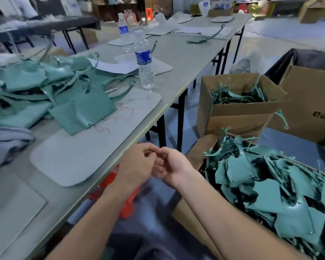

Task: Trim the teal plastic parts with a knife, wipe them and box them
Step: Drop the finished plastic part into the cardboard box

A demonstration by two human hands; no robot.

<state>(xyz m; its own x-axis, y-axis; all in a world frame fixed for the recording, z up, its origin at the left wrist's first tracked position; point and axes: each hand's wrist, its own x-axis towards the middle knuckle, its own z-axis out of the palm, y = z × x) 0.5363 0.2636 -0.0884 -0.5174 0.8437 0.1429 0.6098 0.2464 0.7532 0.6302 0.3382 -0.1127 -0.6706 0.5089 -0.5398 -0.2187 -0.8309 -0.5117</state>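
Left hand (137, 166), right hand (170, 166) meet just off table (176, 59) edge, fingers curled, tips touching; cannot tell if pinching anything. Box (189, 222) just beside right forearm.

Long grey table (176, 59), heap of teal parts (79, 107), pale mat (94, 151), water bottle (144, 66), grey cloth (6, 141)
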